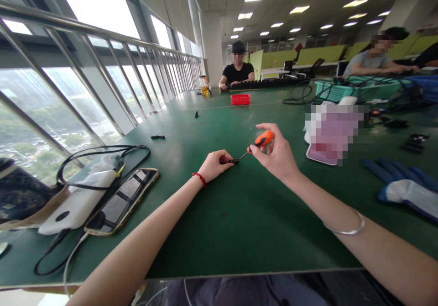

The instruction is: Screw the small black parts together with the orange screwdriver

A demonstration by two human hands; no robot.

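Note:
My left hand [216,164] is closed on a small black part [234,161] at the middle of the green table, and most of that part is hidden under the fingers. In my right hand [278,155] is a screwdriver [263,138] with an orange and black handle, gripped between thumb and fingers. Its thin shaft slants down to the left, and the tip meets or nearly meets the end of the black part. Whether a screw sits under the tip cannot be made out.
On the left lie a phone [122,202], a white power bank [80,201] and looped black cables. Small black pieces [158,137] and a red tray [240,99] are farther off. To the right are a blue-white glove [409,191] and a green basket [362,89]. Two people sit beyond.

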